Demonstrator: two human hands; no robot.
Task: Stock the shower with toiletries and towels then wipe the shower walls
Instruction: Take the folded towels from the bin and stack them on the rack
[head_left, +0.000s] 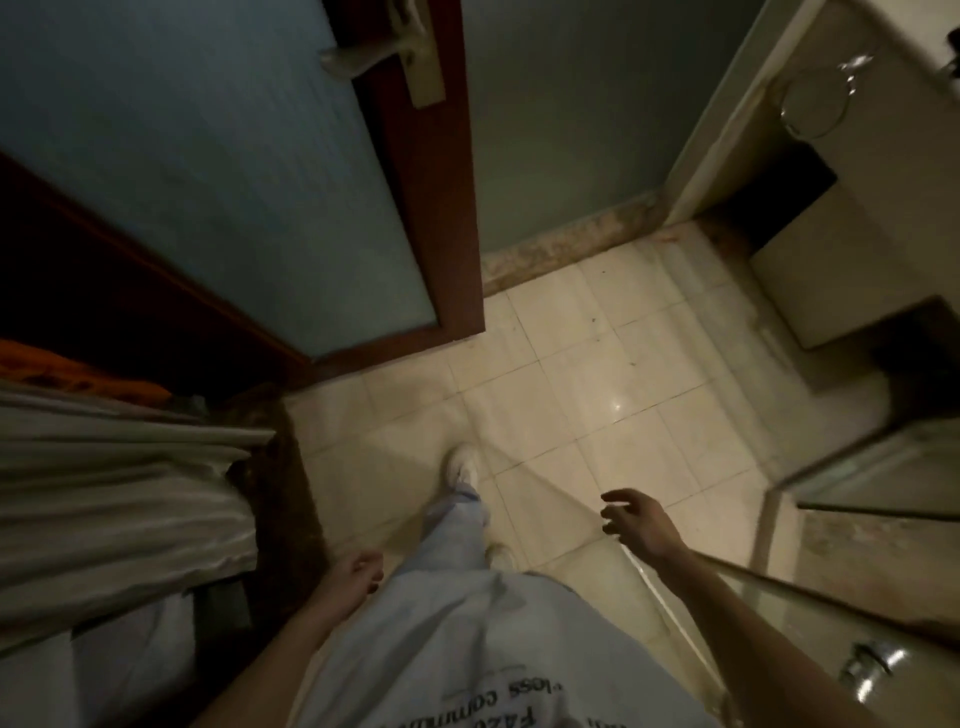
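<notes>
L hand (356, 571) hangs at approx 7 o'clock beside the thigh, fingers loosely curled, holding nothing. R hand (636, 525) is out at 5 o'clock, palm down, fingers (615, 501) spread and slack, nothing in its grip. It sits right at the top corner of the shower door (841, 600); can't tell if it touches the glass.

The shower door's dark top rail runs from the R wrist out to the 4 o'clock edge, w/ a chrome knob (867, 667) on the glass lower down, right of the R forearm. A second glass panel (883, 467) stands just beyond at 3-4 o'clock.

Between the hands: a pale shirt (467, 649) w/ dark print, light trousers (457, 530), and a white shoe (462, 465) stepping fwd on the cream tile floor (597, 389), which fills the centre.

At 10-12 o'clock a wood-framed door (234, 182) w/ frosted glass stands open, w/ its lever handle (374, 57) near the top. At 1-2 o'clock a chrome ring (815, 106) hangs on the beige wall. At 8-9 o'clock lies pale striped cloth (119, 467), w/ orange fabric (67, 371) just above it. The pic is blurry and dim.
</notes>
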